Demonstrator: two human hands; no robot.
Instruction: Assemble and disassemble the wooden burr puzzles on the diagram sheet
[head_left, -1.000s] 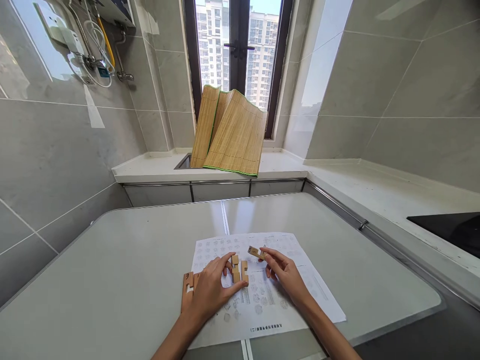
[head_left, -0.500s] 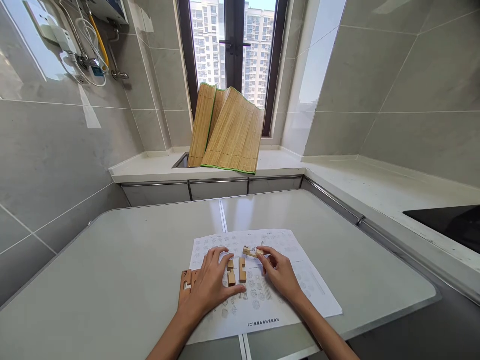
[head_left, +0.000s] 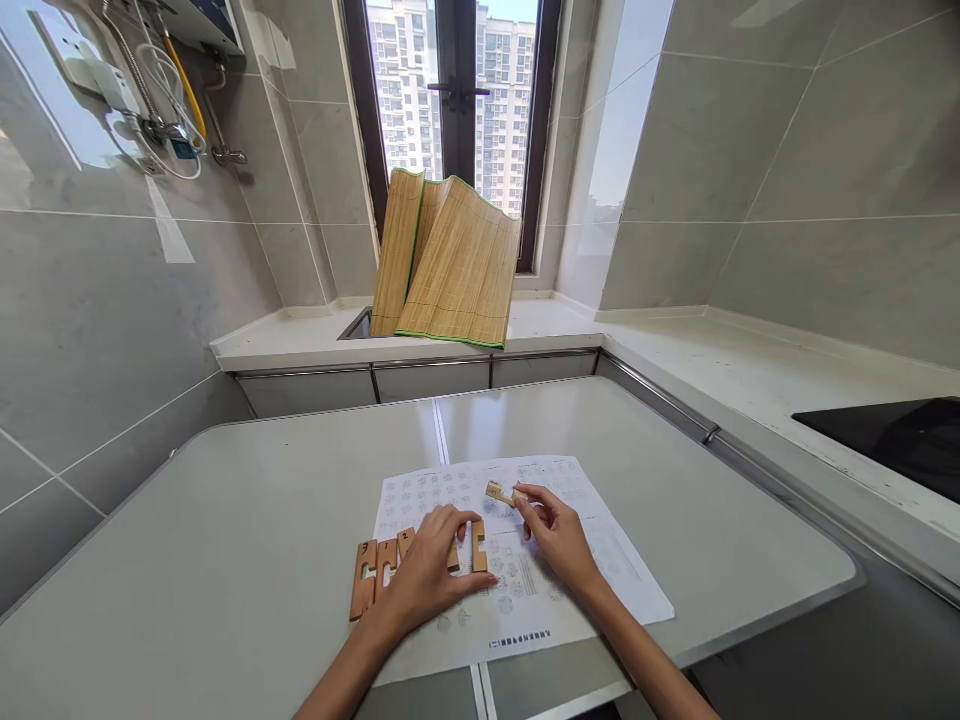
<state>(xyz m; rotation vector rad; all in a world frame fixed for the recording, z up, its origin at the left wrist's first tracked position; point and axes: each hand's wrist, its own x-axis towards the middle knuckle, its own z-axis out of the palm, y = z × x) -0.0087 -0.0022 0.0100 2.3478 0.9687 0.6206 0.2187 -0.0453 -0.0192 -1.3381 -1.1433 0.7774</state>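
Observation:
Over the printed sheet [head_left: 525, 636], my left hand [head_left: 435, 565] has its fingertips at the far end of a notched wooden puzzle piece [head_left: 478, 548] and its thumb by the near end. Another light wooden piece [head_left: 453, 560] shows partly under its fingers. My right hand [head_left: 559, 535] pinches one end of a light wooden puzzle piece [head_left: 498, 492] between thumb and fingers, just above the paper. Darker notched wooden pieces with marks, one of them [head_left: 364, 580] outermost, stand in a row left of my left hand, which partly covers them.
The sheet lies across the seam of a pale folding table [head_left: 247, 530]. Behind, a white counter [head_left: 300, 340] carries a folded bamboo mat [head_left: 461, 270] below the window. A black cooktop [head_left: 892, 440] is set in the counter at right.
My left hand has moved right over the light pieces, and its fingers have come to the notched piece's ends. More dark pieces show at left. My right hand keeps its pinch. The view shifts slightly.

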